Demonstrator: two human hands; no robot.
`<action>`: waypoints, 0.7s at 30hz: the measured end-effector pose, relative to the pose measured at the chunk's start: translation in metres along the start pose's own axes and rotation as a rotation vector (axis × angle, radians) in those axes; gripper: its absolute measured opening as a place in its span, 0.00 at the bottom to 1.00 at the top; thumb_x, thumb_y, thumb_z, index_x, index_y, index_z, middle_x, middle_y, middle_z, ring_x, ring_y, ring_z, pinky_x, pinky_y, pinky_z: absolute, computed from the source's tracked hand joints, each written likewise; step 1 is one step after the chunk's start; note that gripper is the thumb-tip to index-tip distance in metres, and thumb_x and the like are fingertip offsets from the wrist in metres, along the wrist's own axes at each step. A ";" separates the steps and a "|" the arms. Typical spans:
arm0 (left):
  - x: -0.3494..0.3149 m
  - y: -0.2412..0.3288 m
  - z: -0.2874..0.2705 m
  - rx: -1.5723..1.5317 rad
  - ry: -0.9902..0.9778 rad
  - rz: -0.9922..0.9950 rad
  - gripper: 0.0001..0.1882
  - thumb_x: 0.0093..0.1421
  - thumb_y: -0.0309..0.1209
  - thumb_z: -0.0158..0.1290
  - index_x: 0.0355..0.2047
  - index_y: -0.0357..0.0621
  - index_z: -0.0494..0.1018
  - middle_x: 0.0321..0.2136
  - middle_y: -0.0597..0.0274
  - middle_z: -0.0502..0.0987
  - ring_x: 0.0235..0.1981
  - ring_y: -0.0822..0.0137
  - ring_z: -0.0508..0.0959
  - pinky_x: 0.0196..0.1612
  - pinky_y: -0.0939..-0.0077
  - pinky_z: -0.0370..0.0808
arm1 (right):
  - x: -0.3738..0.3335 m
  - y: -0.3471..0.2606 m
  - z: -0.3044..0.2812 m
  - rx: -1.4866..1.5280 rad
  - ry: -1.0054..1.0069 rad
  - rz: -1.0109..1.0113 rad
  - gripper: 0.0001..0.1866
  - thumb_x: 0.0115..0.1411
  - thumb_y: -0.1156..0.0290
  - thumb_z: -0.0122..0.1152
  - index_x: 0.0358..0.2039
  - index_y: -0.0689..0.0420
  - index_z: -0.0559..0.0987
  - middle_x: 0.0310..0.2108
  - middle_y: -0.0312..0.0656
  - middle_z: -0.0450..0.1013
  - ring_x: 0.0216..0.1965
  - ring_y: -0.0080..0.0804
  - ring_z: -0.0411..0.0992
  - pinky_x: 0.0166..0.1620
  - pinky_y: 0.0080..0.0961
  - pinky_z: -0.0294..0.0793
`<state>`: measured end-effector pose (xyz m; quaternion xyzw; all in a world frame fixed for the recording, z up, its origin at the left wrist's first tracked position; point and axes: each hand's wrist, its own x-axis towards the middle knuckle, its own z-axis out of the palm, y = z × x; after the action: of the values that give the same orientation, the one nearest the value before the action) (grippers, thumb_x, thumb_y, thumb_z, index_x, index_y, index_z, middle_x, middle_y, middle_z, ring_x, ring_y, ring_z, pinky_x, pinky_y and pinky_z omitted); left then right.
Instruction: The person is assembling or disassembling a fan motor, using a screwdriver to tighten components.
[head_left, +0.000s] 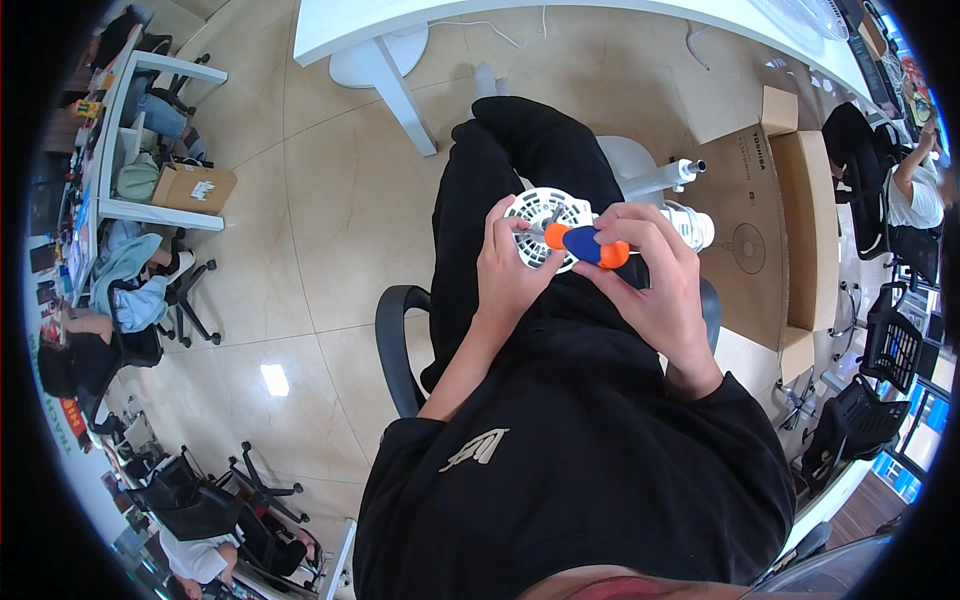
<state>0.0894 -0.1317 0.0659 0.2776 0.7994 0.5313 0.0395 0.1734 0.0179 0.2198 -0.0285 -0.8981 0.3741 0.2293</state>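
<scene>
Over my lap is a white round slotted housing (533,205), which looks like part of a fan. My left hand (506,275) grips its left rim, thumb and fingers closed on it. A screwdriver (582,243) with an orange and blue handle is held by the fingers of my right hand (657,270). Its shaft points left across the housing's face, and I cannot make out where the tip rests. A white cylindrical part (693,226) shows beyond my right hand; whether it joins the housing is hidden.
A white stand with a metal-tipped tube (668,178) stands by my right knee. To the right lies an opened cardboard box (740,240). Ahead is a white desk (480,18) with a leg (400,95). My chair's armrest (388,345) is at left. Other people sit farther off.
</scene>
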 end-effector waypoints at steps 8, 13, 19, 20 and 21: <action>0.000 -0.005 0.003 0.058 0.021 0.060 0.33 0.47 0.35 0.74 0.48 0.37 0.67 0.59 0.42 0.71 0.49 0.42 0.81 0.47 0.59 0.81 | 0.034 0.005 0.017 0.010 -0.066 -0.150 0.22 0.52 0.81 0.72 0.49 0.56 0.79 0.50 0.45 0.79 0.50 0.47 0.79 0.49 0.39 0.81; -0.001 -0.005 0.003 0.068 -0.012 0.052 0.37 0.48 0.35 0.73 0.53 0.37 0.65 0.59 0.44 0.71 0.52 0.43 0.79 0.50 0.59 0.80 | 0.046 0.007 0.030 0.136 -0.077 -0.192 0.20 0.54 0.79 0.71 0.48 0.56 0.79 0.49 0.44 0.79 0.49 0.45 0.79 0.48 0.38 0.81; -0.002 -0.002 0.002 0.088 -0.033 -0.003 0.37 0.48 0.34 0.73 0.53 0.38 0.66 0.58 0.46 0.71 0.52 0.45 0.80 0.49 0.60 0.80 | 0.048 0.020 0.036 0.062 -0.034 -0.211 0.19 0.57 0.74 0.72 0.49 0.55 0.80 0.46 0.43 0.76 0.45 0.44 0.78 0.42 0.34 0.81; -0.002 -0.002 0.002 0.089 -0.034 -0.002 0.37 0.48 0.34 0.73 0.53 0.38 0.66 0.58 0.46 0.71 0.52 0.45 0.80 0.49 0.60 0.80 | 0.049 0.021 0.036 0.009 -0.028 -0.200 0.18 0.57 0.74 0.72 0.48 0.55 0.80 0.45 0.43 0.76 0.43 0.44 0.78 0.41 0.34 0.80; -0.001 -0.001 0.002 0.082 -0.041 -0.005 0.37 0.48 0.34 0.73 0.53 0.38 0.66 0.58 0.46 0.71 0.51 0.45 0.80 0.49 0.60 0.81 | 0.049 0.020 0.037 0.009 -0.026 -0.200 0.18 0.57 0.74 0.72 0.48 0.55 0.80 0.45 0.43 0.76 0.43 0.44 0.78 0.41 0.34 0.80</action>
<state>0.0909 -0.1310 0.0640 0.2876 0.8204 0.4921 0.0458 0.1109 0.0191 0.2029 0.0669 -0.8978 0.3535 0.2540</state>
